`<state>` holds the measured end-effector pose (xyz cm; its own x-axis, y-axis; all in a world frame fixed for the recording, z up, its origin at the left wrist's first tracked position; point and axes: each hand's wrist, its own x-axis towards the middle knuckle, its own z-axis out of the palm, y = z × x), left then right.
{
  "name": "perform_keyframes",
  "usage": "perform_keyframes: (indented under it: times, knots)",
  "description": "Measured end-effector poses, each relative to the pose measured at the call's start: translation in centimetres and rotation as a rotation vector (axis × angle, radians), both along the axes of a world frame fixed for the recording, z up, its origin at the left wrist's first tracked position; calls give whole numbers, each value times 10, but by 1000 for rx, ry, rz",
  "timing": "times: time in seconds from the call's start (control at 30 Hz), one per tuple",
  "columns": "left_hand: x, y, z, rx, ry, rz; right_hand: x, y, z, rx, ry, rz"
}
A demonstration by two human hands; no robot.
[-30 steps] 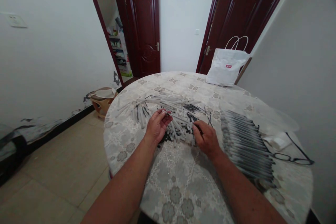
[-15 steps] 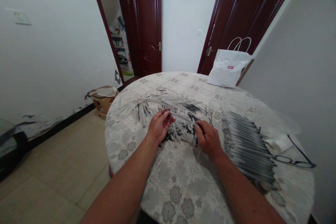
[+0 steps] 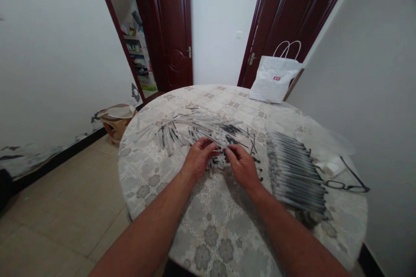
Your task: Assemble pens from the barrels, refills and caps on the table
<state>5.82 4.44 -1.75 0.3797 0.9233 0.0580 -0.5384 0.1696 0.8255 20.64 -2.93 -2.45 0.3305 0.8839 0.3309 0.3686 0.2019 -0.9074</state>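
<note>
My left hand point(image 3: 199, 156) and my right hand point(image 3: 242, 165) are close together over the middle of the table, fingers closed in a pinch. Between them they hold a slim translucent pen barrel point(image 3: 221, 143), slanting down to the right. My fingers cover parts of it. Beneath and beyond the hands lies a loose heap of pale pen barrels point(image 3: 195, 120). Thin black pen refills point(image 3: 232, 129) lie among them, and small black pieces point(image 3: 261, 178) are scattered by my right hand. To the right, assembled-looking pens point(image 3: 295, 169) lie side by side in a dense row.
A patterned cloth covers the round table point(image 3: 211, 233). Eyeglasses point(image 3: 347, 187) and clear plastic film point(image 3: 325, 136) lie at its right side. A white paper bag point(image 3: 276, 80) stands at the far right edge. On the floor to the left is a wooden stool point(image 3: 117, 123).
My right hand has moved left, close to my left hand. The left fingers, looser before, now pinch the barrel too. The whole view has shifted slightly.
</note>
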Motion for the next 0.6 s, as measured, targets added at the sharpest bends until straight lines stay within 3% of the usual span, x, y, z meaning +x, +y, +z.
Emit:
perform_keyframes:
  times: [0.27,0.4,0.6]
  knots:
    - [10,-10,-8,15,103,-64,0,0,0,10,97,7]
    - [7,-6,-5,-59,42,1,7,4,-4,-26,127,-17]
    - [1,2,-4,-98,3,129,23,8,-11,-28,-244,-116]
